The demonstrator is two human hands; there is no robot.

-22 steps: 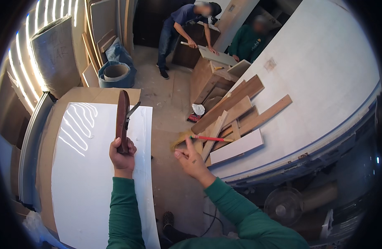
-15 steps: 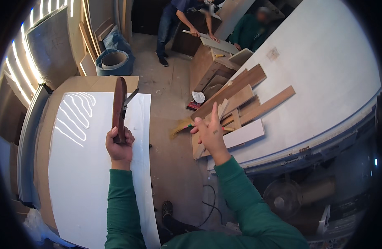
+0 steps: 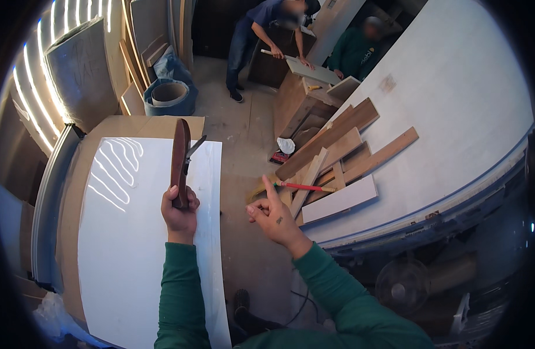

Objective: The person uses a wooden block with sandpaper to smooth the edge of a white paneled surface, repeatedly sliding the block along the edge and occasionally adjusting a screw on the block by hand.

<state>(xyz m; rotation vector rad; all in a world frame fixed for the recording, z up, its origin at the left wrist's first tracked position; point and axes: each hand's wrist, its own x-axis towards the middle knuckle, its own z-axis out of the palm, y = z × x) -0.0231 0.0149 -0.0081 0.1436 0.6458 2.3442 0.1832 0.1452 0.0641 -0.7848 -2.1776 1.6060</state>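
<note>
Upright in my left hand [image 3: 181, 218] is what looks like a dark brown wooden hand plane [image 3: 179, 160], its blade slanting out to the right. My fingers and thumb wrap round its lower end, above a white sheet [image 3: 122, 250] that has wavy glossy lines at its far left. Empty, my right hand [image 3: 280, 222] hangs in the air to the right of that sheet, index finger stretched out and the other fingers loosely bent. Just beyond it lies a red-handled brush [image 3: 307, 187] on several wooden strips [image 3: 350, 145].
A large white panel [image 3: 448, 128] spans the right side, bearing the wooden strips. Further off, a person [image 3: 253, 35] leans over a board on a wooden cabinet [image 3: 296, 104], with another person [image 3: 356, 52] beside it. A blue container [image 3: 189, 102] stands on the floor.
My right hand has moved left and down, away from the strips, uncovering the brush's red handle. The view has shifted slightly; the hand plane stays in my left hand.
</note>
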